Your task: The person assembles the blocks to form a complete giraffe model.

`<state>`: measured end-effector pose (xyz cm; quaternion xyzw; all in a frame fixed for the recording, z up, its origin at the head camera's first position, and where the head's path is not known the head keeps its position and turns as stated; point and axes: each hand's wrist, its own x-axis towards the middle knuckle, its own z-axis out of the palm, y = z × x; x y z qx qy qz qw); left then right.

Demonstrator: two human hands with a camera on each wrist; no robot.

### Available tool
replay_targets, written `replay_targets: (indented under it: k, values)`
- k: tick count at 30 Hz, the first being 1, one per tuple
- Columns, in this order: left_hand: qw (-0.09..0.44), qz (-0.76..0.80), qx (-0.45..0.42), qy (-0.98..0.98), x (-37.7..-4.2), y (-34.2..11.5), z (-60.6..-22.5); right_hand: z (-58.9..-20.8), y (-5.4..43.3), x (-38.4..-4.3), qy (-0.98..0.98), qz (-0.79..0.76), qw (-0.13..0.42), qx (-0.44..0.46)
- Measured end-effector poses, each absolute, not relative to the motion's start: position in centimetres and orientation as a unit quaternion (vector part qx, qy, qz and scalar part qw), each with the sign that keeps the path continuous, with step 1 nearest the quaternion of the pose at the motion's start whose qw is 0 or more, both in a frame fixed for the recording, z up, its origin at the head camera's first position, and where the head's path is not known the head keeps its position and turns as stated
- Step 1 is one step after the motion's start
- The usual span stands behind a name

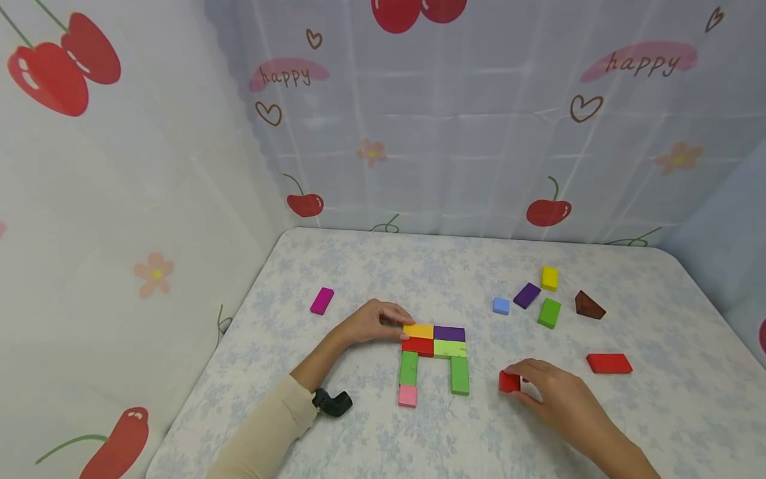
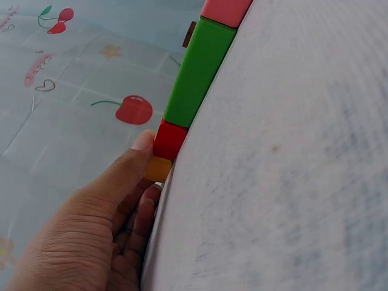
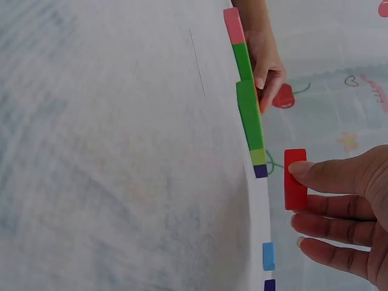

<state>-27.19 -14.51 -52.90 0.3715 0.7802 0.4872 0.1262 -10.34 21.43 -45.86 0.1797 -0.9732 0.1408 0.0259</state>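
Observation:
In the head view my left hand (image 1: pixel 374 322) is at the back left corner of a flat figure of coloured blocks. Its fingers curl at the orange block (image 1: pixel 418 330), while the thumb tip touches the red block (image 2: pixel 170 140) beside it. Dark purple (image 1: pixel 449 333) and lime (image 1: pixel 449 348) blocks complete the top. Two green legs (image 1: pixel 408 368) come down from it, the left one ending in a pink block (image 1: pixel 407 396). My right hand (image 1: pixel 553 392) pinches a small red block (image 3: pixel 296 191) between thumb and fingers, held to the right of the figure.
A magenta block (image 1: pixel 322 301) lies at the left. Back right are blue (image 1: pixel 501 306), purple (image 1: pixel 527 295), yellow (image 1: pixel 549 279) and green (image 1: pixel 548 313) blocks and a brown triangular block (image 1: pixel 589 305). A longer red block (image 1: pixel 609 363) lies beyond my right hand.

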Motion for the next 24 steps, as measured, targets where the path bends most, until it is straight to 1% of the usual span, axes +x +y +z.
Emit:
replay_targets:
  k: [3,9,16,24]
  values:
    - [0.127,0.486,0.37,0.782,-27.2,-14.5,-52.8,-45.9,20.9,-10.1,-0.973,0.144,0.012,0.181]
    - [0.13,0.484,0.37,0.782,-27.3,-14.5,-52.9,-46.0,20.0,-9.5,-0.971,0.145,0.0,0.191]
    - [0.132,0.487,0.369,0.78,-27.3,-14.5,-52.9,-46.2,19.4,-9.0,-0.955,0.153,-0.001,0.254]
    - [0.13,0.483,0.369,0.783,-27.3,-14.5,-53.0,-46.7,18.5,-8.7,-0.933,0.186,-0.029,0.306]
